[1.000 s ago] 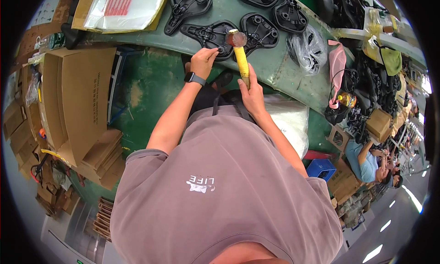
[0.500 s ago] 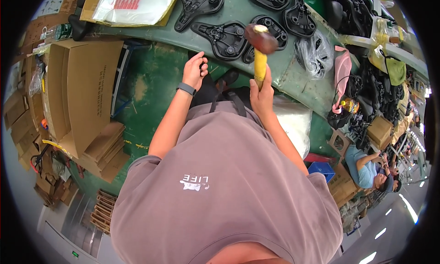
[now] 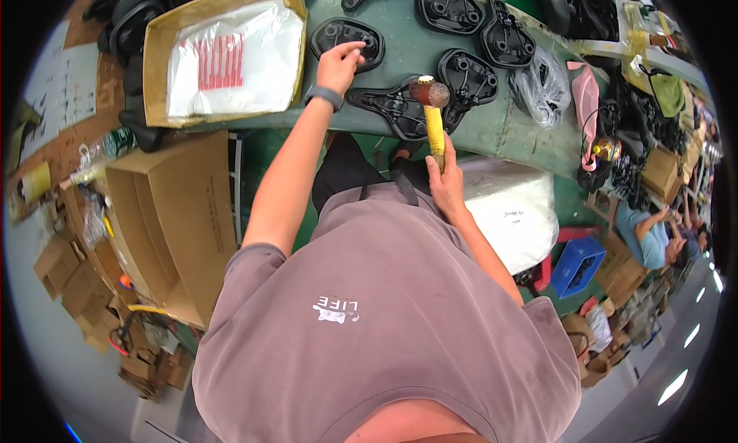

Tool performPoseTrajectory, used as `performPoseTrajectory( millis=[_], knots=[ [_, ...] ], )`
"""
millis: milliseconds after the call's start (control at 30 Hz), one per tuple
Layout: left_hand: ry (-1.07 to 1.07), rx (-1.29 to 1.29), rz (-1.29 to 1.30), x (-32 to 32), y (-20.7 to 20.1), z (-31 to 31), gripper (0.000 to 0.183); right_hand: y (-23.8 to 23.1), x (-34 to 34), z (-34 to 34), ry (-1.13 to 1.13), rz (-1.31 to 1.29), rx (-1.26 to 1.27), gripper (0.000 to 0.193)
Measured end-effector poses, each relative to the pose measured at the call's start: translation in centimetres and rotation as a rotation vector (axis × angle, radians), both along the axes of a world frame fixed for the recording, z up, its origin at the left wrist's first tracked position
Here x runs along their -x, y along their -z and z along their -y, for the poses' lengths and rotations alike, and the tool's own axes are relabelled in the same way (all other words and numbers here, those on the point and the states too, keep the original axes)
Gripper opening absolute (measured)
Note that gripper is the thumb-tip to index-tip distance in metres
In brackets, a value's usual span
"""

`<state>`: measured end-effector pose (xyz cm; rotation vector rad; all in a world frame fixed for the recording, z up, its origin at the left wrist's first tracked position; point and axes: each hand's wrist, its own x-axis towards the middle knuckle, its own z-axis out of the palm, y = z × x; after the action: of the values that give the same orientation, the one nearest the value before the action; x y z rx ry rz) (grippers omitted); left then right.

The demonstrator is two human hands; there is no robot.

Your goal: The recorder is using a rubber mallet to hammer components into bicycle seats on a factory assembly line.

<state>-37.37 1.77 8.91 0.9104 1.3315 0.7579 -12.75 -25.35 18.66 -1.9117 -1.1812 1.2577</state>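
Observation:
My right hand (image 3: 446, 178) grips the yellow handle of a mallet (image 3: 434, 120). Its reddish-brown head is up, over a black bicycle saddle (image 3: 392, 108) at the table's near edge; whether they touch I cannot tell. My left hand (image 3: 338, 64) reaches forward with bent fingers, its fingertips over another black saddle (image 3: 347, 32) lying underside up. Anything small in those fingers is hidden. Several more saddles lie underside up on the green table, among them one right of the mallet (image 3: 470, 80) and one farther right (image 3: 507, 35).
An open cardboard box (image 3: 301, 58) with a white liner stands left on the table (image 3: 492, 128). A clear plastic bag (image 3: 542, 93) and a pink cloth (image 3: 584, 108) lie to the right. Below are a tall carton (image 3: 192, 220), a white wrapped bundle (image 3: 511, 208) and a blue bin (image 3: 576, 266).
My left hand has moved forward from the table's near edge to over a saddle. The mallet stays in my right hand. The view has shifted, so more of the table's left side shows.

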Motion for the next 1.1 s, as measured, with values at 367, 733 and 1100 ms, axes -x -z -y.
performPoseTrajectory(
  millis=[367,733,1100],
  knots=[
    [0.66,-0.256,-0.314,1.4,6.2,-11.1,0.027,3.5,15.9,-8.1,0.414,-0.086,-0.019,0.069],
    [-0.006,0.427,0.419,4.7,1.8,-10.8,0.03,5.6,19.5,-15.6,0.412,0.352,-0.509,0.074],
    [-0.093,0.353,0.388,9.7,3.9,-8.9,0.023,2.9,21.0,-15.9,0.528,-0.023,-0.082,0.069]
  ],
)
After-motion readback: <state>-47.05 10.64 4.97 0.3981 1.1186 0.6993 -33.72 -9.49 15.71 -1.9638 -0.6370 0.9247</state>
